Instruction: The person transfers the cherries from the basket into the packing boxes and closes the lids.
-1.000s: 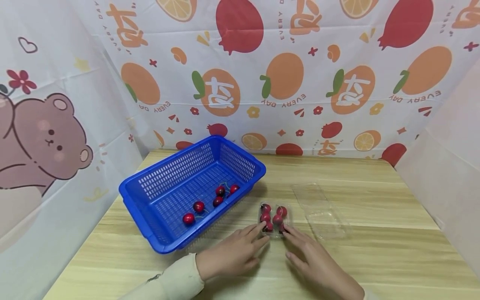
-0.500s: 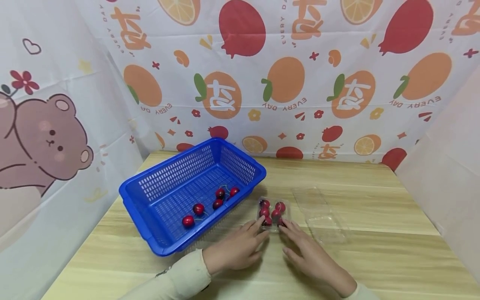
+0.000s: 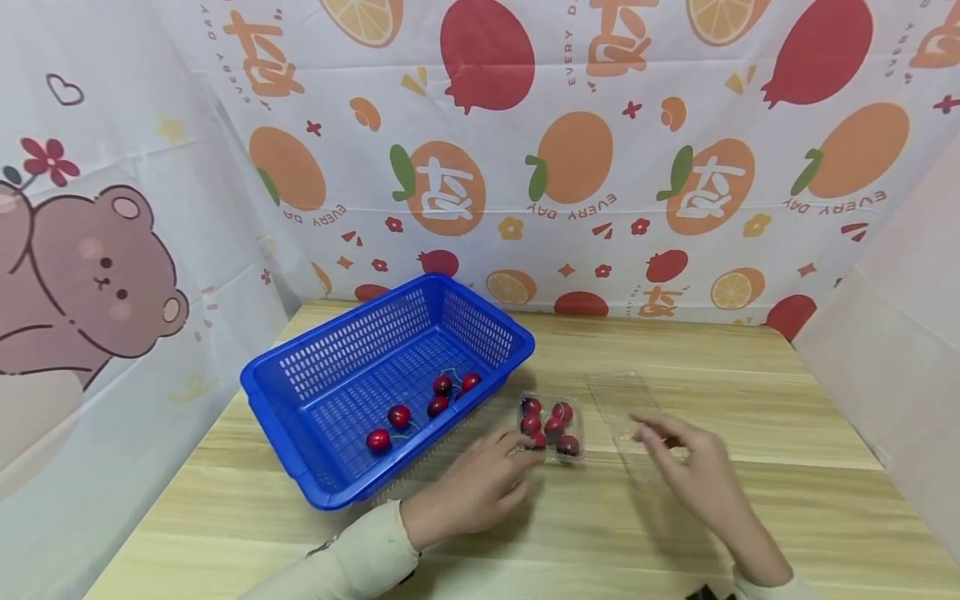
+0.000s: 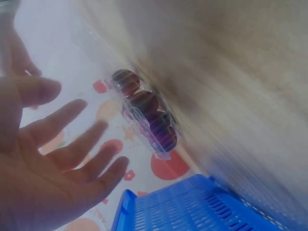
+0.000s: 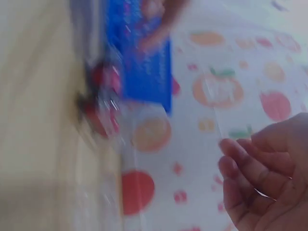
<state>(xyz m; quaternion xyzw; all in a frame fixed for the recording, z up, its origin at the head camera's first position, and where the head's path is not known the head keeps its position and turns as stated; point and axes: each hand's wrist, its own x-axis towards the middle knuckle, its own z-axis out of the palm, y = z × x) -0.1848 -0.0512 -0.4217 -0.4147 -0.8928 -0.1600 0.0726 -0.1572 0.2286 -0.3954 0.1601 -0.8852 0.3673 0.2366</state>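
Note:
In the head view a small clear plastic box [image 3: 582, 417] sits on the table with several dark red cherries [image 3: 567, 445] inside. My left hand [image 3: 480, 483] is at the box's near left corner. Its fingers look spread and relaxed in the left wrist view, with nothing in the palm. Over an empty clear plastic container [image 3: 615, 390], lying opened out to the right of the box, hovers my right hand [image 3: 697, 475]. Its fingers are loosely bent and hold nothing in the right wrist view, where the cherry box is blurred.
A blue plastic basket [image 3: 337, 329] stands on the left of the wooden table [image 3: 757, 400], with several more cherries [image 3: 399, 416] along its near side. Fruit-print cloth [image 3: 585, 242] hangs behind the table, and a bear-print cloth [image 3: 90, 275] hangs at the left.
My right hand has left the cherry box and moved right, over the empty clear container. My left hand has stayed at the box's near left corner.

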